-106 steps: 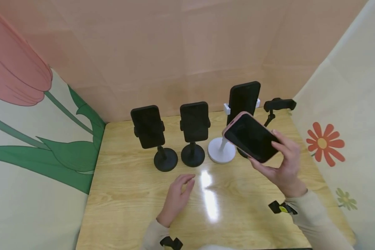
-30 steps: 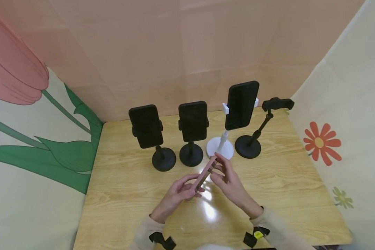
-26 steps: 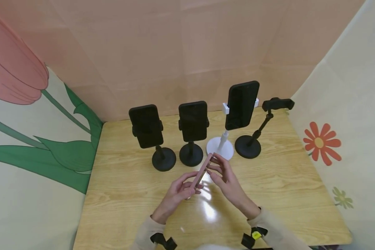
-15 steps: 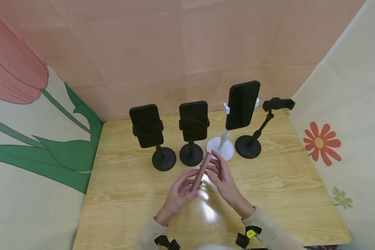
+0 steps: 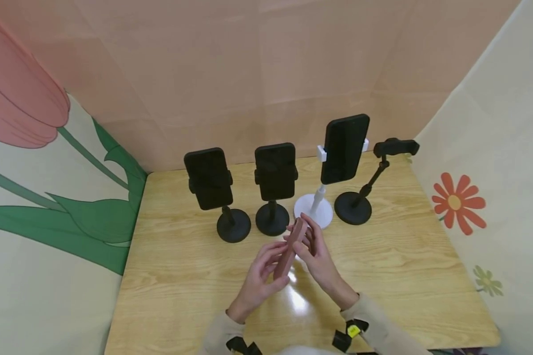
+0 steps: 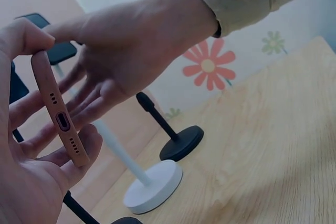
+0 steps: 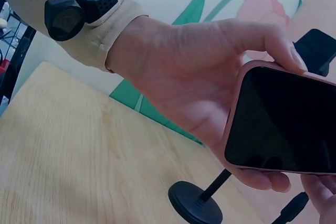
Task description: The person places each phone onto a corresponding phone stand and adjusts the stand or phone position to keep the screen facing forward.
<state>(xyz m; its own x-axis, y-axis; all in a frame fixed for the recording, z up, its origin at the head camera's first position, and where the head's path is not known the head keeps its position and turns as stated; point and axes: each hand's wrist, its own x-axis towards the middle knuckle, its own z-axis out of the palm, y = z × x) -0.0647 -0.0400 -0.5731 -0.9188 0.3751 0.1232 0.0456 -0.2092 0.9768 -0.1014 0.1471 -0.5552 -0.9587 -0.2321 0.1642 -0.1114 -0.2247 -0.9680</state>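
A pink-cased phone point(image 5: 290, 251) is held on edge between both hands, low over the table in front of the stands. My left hand point(image 5: 258, 278) grips its near end; the left wrist view shows the thumb on the upper edge, fingers below, and the charging port point(image 6: 63, 121) facing the camera. My right hand point(image 5: 322, 266) holds the far end, thumb over the near side and fingers behind. The phone's dark screen point(image 7: 289, 121) shows in the right wrist view, where my left hand point(image 7: 194, 72) wraps its end. Some right fingers are hidden behind the phone.
Beyond the hands stand two black holders with dark phones point(image 5: 209, 178) point(image 5: 275, 171), then a white stand point(image 5: 313, 209) bearing a taller phone point(image 5: 345, 148). A black stand point(image 5: 353, 207) at the right has a bare clamp point(image 5: 396, 147). Fabric walls enclose the wooden table point(image 5: 182, 286).
Earlier my right hand alone held the pink phone at the right, while the left held nothing. Both hands then met on it at the centre. Lately the phone has turned and my right thumb has come onto it.
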